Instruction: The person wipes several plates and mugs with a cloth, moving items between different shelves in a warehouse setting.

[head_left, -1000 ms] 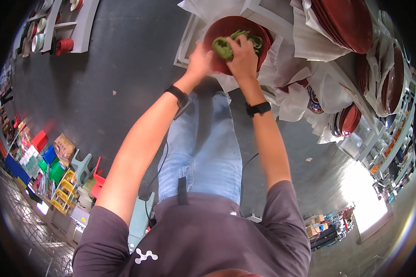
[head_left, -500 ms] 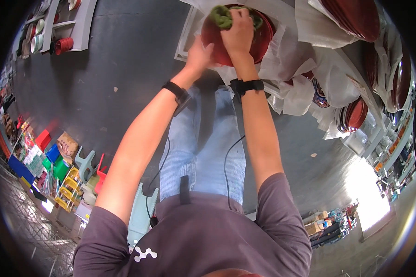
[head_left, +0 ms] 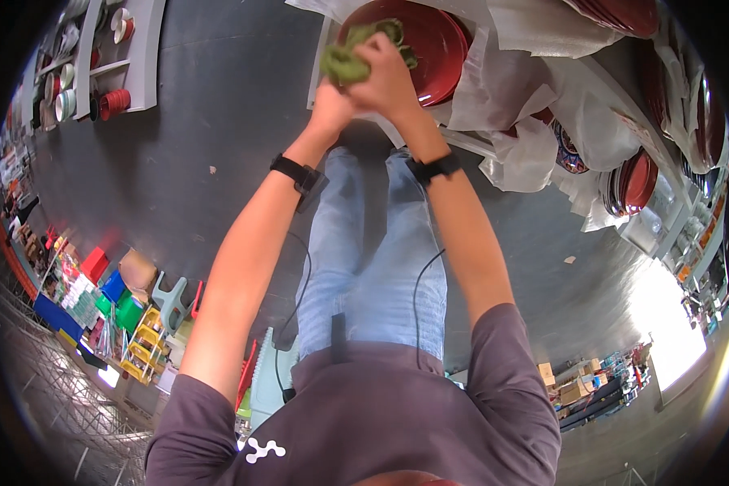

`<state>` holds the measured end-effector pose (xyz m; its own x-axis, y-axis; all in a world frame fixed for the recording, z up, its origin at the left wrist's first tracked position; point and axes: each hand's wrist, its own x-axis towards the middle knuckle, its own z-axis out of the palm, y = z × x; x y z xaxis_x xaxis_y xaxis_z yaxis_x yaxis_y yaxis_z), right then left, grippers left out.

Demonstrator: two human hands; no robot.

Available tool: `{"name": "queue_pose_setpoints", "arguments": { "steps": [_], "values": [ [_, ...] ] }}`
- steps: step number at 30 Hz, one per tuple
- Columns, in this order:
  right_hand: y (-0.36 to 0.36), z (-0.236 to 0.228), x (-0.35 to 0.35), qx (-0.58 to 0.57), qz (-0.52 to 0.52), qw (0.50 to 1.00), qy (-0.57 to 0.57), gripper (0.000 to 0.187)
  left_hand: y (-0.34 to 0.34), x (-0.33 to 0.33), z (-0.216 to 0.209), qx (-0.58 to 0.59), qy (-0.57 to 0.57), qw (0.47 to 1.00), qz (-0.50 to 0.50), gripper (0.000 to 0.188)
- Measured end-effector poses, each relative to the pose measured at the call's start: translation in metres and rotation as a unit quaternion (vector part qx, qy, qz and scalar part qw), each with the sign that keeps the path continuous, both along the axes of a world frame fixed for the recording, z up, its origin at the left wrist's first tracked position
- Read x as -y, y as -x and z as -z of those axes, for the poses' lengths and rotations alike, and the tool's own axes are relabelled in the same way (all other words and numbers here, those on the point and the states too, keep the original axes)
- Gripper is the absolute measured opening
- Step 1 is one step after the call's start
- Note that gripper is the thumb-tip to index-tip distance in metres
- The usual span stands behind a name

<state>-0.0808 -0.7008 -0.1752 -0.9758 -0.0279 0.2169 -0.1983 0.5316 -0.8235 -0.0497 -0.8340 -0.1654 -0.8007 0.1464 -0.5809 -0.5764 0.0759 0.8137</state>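
My right hand (head_left: 387,79) is closed around a crumpled green cloth (head_left: 347,65), over the left, near side of a round red plate (head_left: 437,57). More red rim shows at its right edge, so at least one more plate seems to lie beneath. My left hand (head_left: 332,107) is at the near left edge of the plate, close against my right hand. Its fingers are hidden behind the right hand and the cloth, so its grip does not show. Both wrists wear black bands.
White wrapping sheets (head_left: 490,81) lie right of the plate, over a white shelf (head_left: 628,105). Stacked red plates (head_left: 641,180) stand farther right. At the far left, a white rack (head_left: 143,57) holds red bowls (head_left: 114,104). A pale green stool (head_left: 274,381) stands behind me at the left.
My right hand has swept the cloth left and nearer, from the plate's far side toward my left hand. More of the plate's shiny red face shows. My left thumb no longer shows on the rim.
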Motion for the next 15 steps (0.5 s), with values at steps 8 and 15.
{"name": "queue_pose_setpoints", "arguments": {
  "steps": [8,15],
  "values": [
    [-0.041,-0.022,-0.074,0.106,-0.014,0.975,-0.197,0.038,0.001,-0.007,-0.017,0.04,-0.024,0.998,-0.041,0.048],
    [0.016,-0.011,-0.06,-0.01,0.111,0.97,-0.217,0.042,-0.002,-0.018,-0.019,0.052,-0.075,0.994,-0.062,0.04]
  ]
}}
